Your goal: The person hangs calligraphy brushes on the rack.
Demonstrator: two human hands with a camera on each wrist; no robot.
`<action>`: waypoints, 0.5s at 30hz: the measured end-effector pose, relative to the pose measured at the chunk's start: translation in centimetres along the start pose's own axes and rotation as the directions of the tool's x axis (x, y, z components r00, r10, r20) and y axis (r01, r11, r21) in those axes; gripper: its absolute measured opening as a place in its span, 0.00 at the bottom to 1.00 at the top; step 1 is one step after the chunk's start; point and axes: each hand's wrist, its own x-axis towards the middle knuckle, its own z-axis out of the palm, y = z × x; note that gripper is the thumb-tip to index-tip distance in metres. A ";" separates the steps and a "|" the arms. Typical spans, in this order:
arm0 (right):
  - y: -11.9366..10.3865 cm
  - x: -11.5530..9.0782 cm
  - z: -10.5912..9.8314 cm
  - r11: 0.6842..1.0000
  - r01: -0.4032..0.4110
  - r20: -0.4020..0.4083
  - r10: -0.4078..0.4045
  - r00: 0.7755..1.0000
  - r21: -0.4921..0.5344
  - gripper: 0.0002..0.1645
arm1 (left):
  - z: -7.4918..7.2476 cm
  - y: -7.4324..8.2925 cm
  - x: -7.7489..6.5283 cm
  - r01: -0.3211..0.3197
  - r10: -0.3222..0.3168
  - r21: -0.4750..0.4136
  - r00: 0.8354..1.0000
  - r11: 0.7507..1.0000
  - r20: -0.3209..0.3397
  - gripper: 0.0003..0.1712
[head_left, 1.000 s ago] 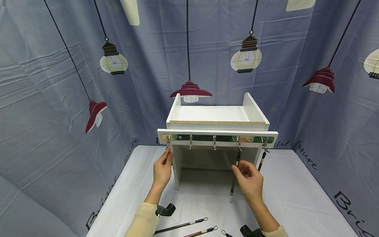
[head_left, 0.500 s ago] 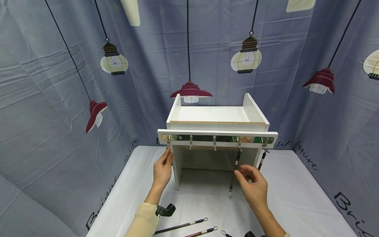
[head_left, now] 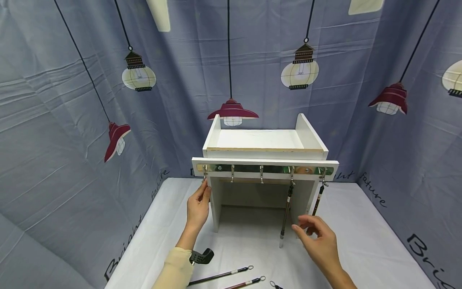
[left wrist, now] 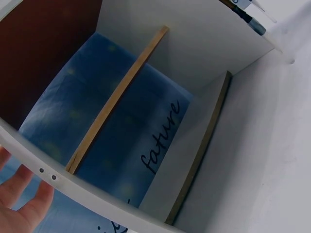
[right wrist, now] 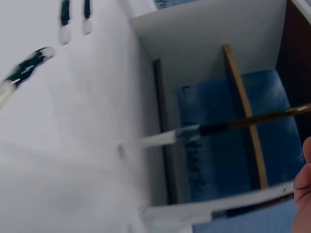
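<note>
A white wooden rack [head_left: 265, 154] carries a front rail with several metal hooks [head_left: 261, 174]. My left hand [head_left: 197, 206] is raised to the leftmost hook, its fingertips touching the rack's left edge; in the left wrist view its fingers [left wrist: 41, 199] lie along the side panel's outer edge. A calligraphy brush [head_left: 286, 212] hangs tip down from the second hook from the right, and another brush [head_left: 317, 200] from the rightmost. Between and below them, my right hand [head_left: 319, 237] holds nothing, its thumb apart from the fingers. The hanging brush is blurred in the right wrist view.
On the white table [head_left: 364, 241] in front of the rack lie a dark brush [head_left: 220, 276], a reddish brush [head_left: 249, 283] and the looped end of another brush [head_left: 276, 285]. Behind stands a blue curtain [head_left: 180, 100] printed with lamps.
My right hand has let go of the hanging brush and moved down and to the right. The brush hangs freely, swaying slightly. My left hand has stayed in place.
</note>
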 end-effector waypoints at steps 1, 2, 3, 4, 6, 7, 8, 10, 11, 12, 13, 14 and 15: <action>0.1 -0.3 -0.3 1.000 -0.011 0.005 0.011 1.000 -0.021 0.23 | 0.0 0.0 0.0 0.001 -0.001 0.000 1.000 1.000 -0.001 0.25; 0.2 -0.7 -0.5 0.999 -0.024 0.011 0.025 1.000 -0.040 0.22 | 0.1 0.0 0.0 0.003 -0.003 0.001 1.000 1.000 -0.002 0.25; 0.4 -1.0 -0.8 0.997 -0.043 0.015 0.044 0.999 -0.064 0.22 | 0.1 0.0 0.0 0.002 -0.002 0.002 1.000 1.000 -0.002 0.24; 0.5 -1.4 -1.1 0.994 -0.062 0.020 0.065 0.998 -0.090 0.22 | 0.1 0.0 0.0 0.000 0.000 0.003 1.000 1.000 -0.002 0.24; 0.8 -2.0 -1.6 0.984 -0.112 0.028 0.117 0.993 -0.141 0.21 | 0.2 -0.1 0.1 -0.002 0.002 0.003 1.000 1.000 -0.001 0.25; 0.9 -2.3 -1.9 0.976 -0.133 0.032 0.140 0.990 -0.173 0.21 | 0.2 -0.1 0.1 -0.002 0.002 0.001 1.000 1.000 0.000 0.25; 1.0 -2.5 -2.1 0.969 -0.152 0.033 0.161 0.986 -0.194 0.20 | 0.2 -0.1 0.1 -0.001 0.001 0.000 1.000 1.000 0.000 0.25; 1.3 -3.0 -2.6 0.954 -0.189 0.032 0.201 0.979 -0.232 0.21 | 0.2 -0.1 0.1 0.000 0.000 -0.004 1.000 1.000 0.005 0.25; 1.4 -3.2 -2.8 0.947 -0.205 0.030 0.220 0.975 -0.248 0.21 | 0.2 -0.1 0.1 0.004 -0.004 -0.007 1.000 1.000 0.006 0.25; 1.5 -3.4 -3.0 0.939 -0.221 0.026 0.236 0.972 -0.263 0.20 | 0.1 -0.1 0.1 0.006 -0.006 -0.009 1.000 1.000 0.006 0.25; 1.5 -3.6 -3.2 0.934 -0.234 0.020 0.249 0.968 -0.271 0.21 | 0.1 -0.1 0.0 0.009 -0.008 -0.008 1.000 1.000 0.008 0.25; 1.6 -3.8 -3.4 0.928 -0.247 0.014 0.261 0.965 -0.278 0.21 | 0.1 -0.1 0.0 0.010 -0.010 -0.006 1.000 1.000 0.009 0.25; 1.6 -3.9 -3.5 0.922 -0.259 0.008 0.272 0.962 -0.287 0.20 | 0.0 0.0 0.0 0.009 -0.009 -0.004 1.000 1.000 0.010 0.25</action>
